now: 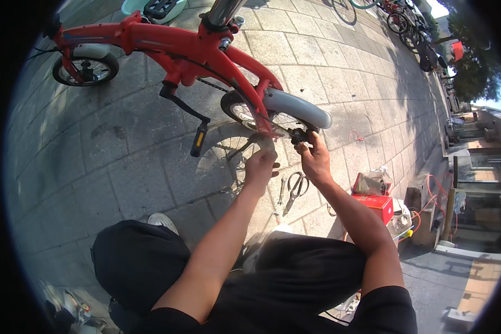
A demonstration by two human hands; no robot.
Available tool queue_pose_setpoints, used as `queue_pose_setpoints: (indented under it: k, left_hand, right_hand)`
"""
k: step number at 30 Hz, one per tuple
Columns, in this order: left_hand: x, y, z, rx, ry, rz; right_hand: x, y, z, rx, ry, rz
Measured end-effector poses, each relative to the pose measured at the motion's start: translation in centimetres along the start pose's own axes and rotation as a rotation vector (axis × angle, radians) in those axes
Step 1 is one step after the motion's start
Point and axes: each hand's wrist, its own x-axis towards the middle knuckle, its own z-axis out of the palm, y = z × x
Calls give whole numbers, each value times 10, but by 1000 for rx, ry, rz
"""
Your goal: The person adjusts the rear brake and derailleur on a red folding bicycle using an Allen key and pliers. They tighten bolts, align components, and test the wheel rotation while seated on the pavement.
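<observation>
A red folding bicycle (197,47) stands in front of me, its rear wheel (236,108) and grey mudguard (297,107) toward the right. My right hand (317,161) pinches a small black mechanical part (299,135) just behind the rear axle, under the mudguard's end. I cannot tell what kind of part it is. Beside the rear end of the frame, my left hand (260,170) is closed with curled fingers; whatever they hold is hidden. Below and between my hands, scissors (296,190) and a wrench (282,191) lie on the paving.
A crank with a black pedal (198,139) juts toward me, left of my left hand. At right sit a red box (375,206) and an orange cable (434,192). A pale green basin (175,12) is beyond the frame; parked bicycles (403,28) line the far right.
</observation>
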Motion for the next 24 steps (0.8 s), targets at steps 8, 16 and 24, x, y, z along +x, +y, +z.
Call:
queue_pose_setpoints:
  k: [8, 16, 24]
  left_hand:
    - [4, 13, -10, 112, 50, 54]
    - [18, 9, -5, 77, 38, 34]
    - [20, 14, -3, 48, 67, 44]
  right_hand:
    - [4, -5, 15, 188, -84, 93]
    - [12, -6, 11, 177, -122, 79]
    - [14, -9, 16, 177, -132, 115]
